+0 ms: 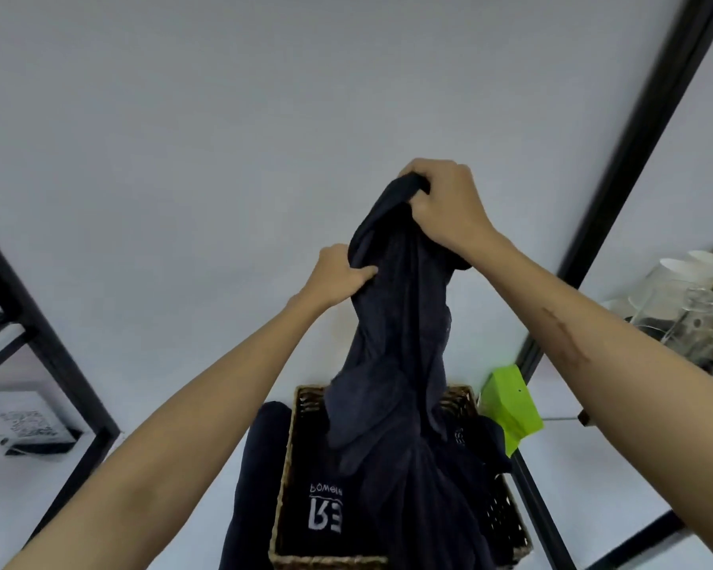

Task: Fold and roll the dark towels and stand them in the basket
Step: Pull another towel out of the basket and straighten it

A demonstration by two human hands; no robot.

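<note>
Dark towel point(400, 322) hangs lengthwise below both grips: right hand point(445, 203) bunches the top, left hand point(338, 277) pinches the edge lower, above wicker basket point(289, 466).

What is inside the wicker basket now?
Inside the wicker basket lies a dark towel with white lettering. The held towel hangs into it, hiding the right side and bottom.

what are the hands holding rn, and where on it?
Both grip one dark towel hanging over the basket: right hand bunches its top end, left hand pinches its left edge just below.
</note>
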